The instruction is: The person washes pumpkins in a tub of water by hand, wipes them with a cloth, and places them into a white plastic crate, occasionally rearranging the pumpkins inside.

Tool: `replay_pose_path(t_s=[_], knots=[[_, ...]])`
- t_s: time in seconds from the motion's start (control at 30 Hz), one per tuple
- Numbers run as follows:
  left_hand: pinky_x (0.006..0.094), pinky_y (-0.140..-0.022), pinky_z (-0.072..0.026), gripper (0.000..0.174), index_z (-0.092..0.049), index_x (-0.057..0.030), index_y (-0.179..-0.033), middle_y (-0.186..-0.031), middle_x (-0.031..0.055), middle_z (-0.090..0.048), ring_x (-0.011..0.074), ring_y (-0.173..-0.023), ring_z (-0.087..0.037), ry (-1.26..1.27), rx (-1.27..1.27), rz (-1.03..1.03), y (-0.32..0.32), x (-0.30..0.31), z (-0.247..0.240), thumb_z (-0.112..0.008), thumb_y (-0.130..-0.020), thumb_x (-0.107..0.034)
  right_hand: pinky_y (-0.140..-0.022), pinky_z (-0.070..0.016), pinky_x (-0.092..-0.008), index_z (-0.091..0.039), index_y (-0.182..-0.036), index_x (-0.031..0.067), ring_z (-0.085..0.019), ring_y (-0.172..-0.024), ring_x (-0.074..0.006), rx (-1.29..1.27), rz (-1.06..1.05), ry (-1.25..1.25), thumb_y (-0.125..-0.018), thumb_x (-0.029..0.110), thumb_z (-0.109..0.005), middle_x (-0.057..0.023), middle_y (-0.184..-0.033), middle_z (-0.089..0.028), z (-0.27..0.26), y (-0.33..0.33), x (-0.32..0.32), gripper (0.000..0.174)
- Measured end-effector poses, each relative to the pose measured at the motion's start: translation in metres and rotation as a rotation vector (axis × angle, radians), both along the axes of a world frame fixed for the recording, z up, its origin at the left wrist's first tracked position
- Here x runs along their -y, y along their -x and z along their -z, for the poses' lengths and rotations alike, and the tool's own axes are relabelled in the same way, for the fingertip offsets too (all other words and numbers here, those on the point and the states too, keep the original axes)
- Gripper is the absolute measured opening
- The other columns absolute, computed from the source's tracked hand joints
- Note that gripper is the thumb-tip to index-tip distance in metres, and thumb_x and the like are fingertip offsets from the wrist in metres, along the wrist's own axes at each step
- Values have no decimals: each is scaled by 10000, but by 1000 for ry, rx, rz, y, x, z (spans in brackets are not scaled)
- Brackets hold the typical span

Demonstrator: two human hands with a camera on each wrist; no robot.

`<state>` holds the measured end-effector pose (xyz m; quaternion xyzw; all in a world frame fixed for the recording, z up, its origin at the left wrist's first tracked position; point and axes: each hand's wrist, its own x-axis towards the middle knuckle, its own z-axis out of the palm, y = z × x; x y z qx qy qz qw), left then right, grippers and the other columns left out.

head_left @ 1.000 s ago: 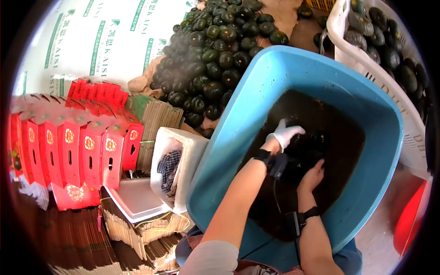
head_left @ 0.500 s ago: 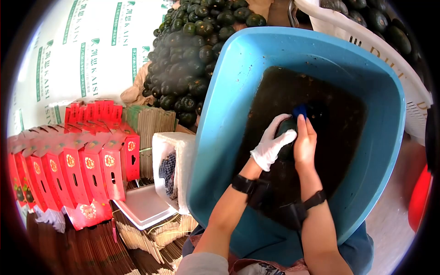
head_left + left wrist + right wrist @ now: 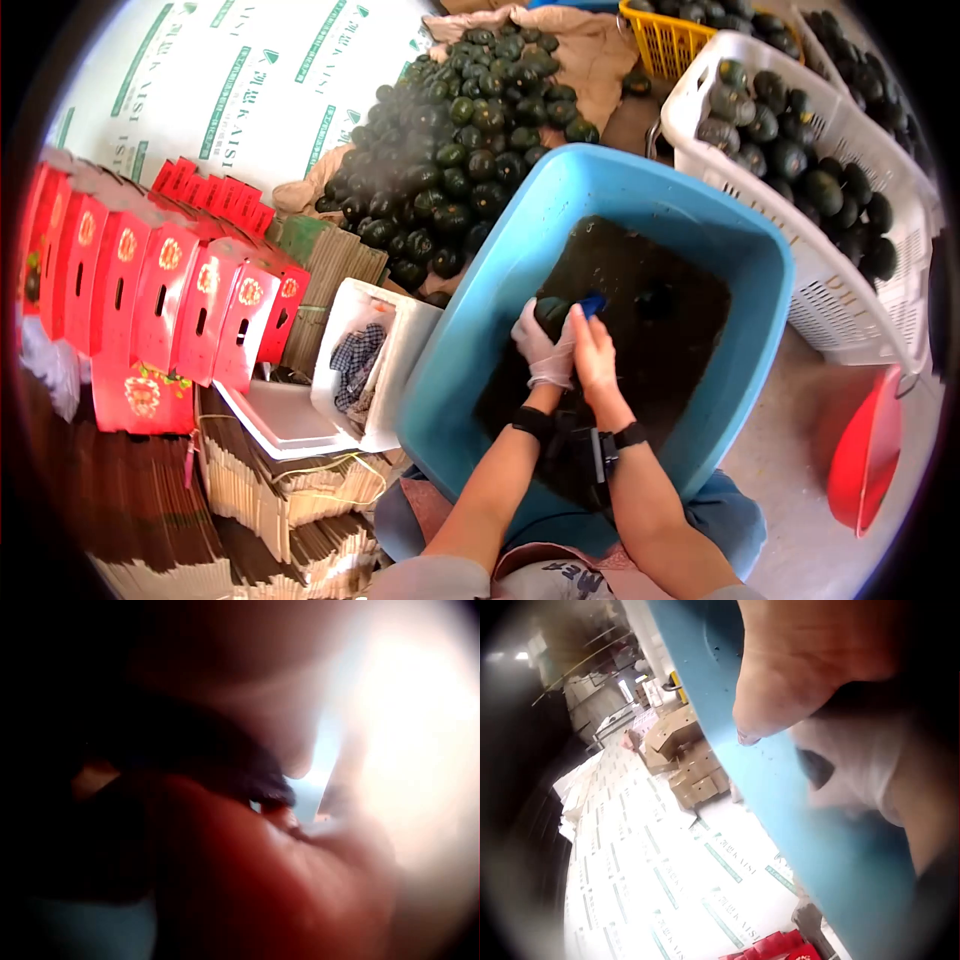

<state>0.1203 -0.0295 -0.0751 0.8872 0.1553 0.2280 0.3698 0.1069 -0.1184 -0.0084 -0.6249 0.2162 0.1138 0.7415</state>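
In the head view my left hand [image 3: 541,350], in a thin white glove, grips a dark green squash [image 3: 550,314] over the basin's dirty water. The bare right hand [image 3: 594,360] holds a small blue pad [image 3: 593,304] at the squash's right side, its fingers stretched along it. Both hands are close together inside the large blue basin [image 3: 764,330]. Another dark, round thing [image 3: 657,300] shows in the water to their right. The right wrist view catches part of the squash [image 3: 815,769] beside the gloved palm. Blur and shadow fill the left wrist view.
A heap of squashes [image 3: 470,170] lies beyond the basin. White crates [image 3: 800,215] and a yellow crate [image 3: 668,42] of squashes stand at the right, above a red basin [image 3: 862,450]. Red boxes [image 3: 160,280], a foam box [image 3: 400,350] and flat cardboard [image 3: 250,490] are left.
The hands have come up from the dark water with the squash and blue pad. Since half a second ago, the left hand's hold and the squash have turned. The head view has shifted and widened.
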Motion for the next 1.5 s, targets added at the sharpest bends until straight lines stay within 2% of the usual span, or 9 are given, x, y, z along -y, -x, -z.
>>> replay_pose_path(t_s=[0.2, 0.27, 0.47, 0.83, 0.97, 1.1, 1.27, 1.4, 1.5], knots=[[363, -855, -470, 494, -531, -67, -1245, -1023, 97, -592, 220, -951, -561, 994, -132, 46, 69, -25, -38, -714, -821, -243, -1149, -196, -382, -504, -1351, 10, -270, -1387, -343, 143, -55, -34, -960, 541, -399, -181, -1458, -423, 23, 26, 0, 668], [290, -632, -501, 365, -615, -88, -1122, -1006, 26, -633, 114, -811, -592, 975, -224, 73, 81, -29, -69, -666, -866, -342, -1132, -207, -369, -483, -1372, 19, -305, -1342, -310, 129, -69, 9, -944, 527, -447, -147, -1414, -467, 2, 53, 9, 666], [329, -756, -558, 365, -616, -100, -1167, -1034, 24, -678, 149, -895, -667, 1759, -309, 442, 109, -45, -44, -603, -938, -384, -1008, -396, -329, -529, -1311, 47, -521, -1158, -210, 181, 79, -278, -842, 292, -733, -70, -1216, -591, -7, 118, 29, 567], [293, -873, -495, 535, -416, 23, -1309, -1130, 82, -581, 158, -972, -582, 1209, 190, 234, 159, -16, -113, -681, -872, -134, -839, -481, -285, -601, -1156, -21, -581, -910, -100, 391, -219, -102, -869, 245, -714, -72, -981, -684, -52, 145, 4, 407], [302, -787, -516, 306, -592, -14, -1062, -963, 57, -629, 167, -877, -605, 1515, 95, 197, 156, -33, -93, -651, -887, -258, -787, -519, -335, -592, -1163, -13, -694, -898, -273, 538, -74, 251, -863, 255, -707, -195, -948, -690, -60, 169, -21, 418], [397, -847, -526, 451, -647, -75, -991, -971, 76, -680, 254, -892, -642, 2040, -151, 36, 153, -41, -108, -564, -877, -504, -1082, -309, -486, -502, -1255, -77, -362, -1321, -466, 808, -271, 456, -951, 201, -554, -297, -1392, -410, -24, 196, -27, 415], [366, -890, -516, 489, -642, -66, -1091, -1053, 71, -676, 238, -957, -639, 1914, -413, 89, 171, -28, -88, -603, -865, -497, -1002, -392, -457, -542, -1152, -63, -492, -1136, -464, 821, -129, 627, -992, 241, -458, -274, -1188, -545, 0, 176, -22, 354], [340, -891, -511, 351, -560, -101, -1205, -1123, 46, -616, 184, -1025, -603, 1666, -457, 385, 183, -28, -66, -563, -918, -303, -767, -463, -294, -650, -981, 23, -560, -856, -110, 138, -38, -312, -991, 405, -515, -46, -888, -630, -14, 143, 3, 405], [338, -902, -510, 375, -526, -90, -1234, -1137, 55, -595, 189, -1025, -601, 1628, -465, 405, 183, -32, -74, -557, -913, -281, -776, -528, -330, -656, -1036, 50, -655, -860, -177, -171, -21, -486, -959, 575, -437, -61, -938, -685, -3, 134, 7, 573]])
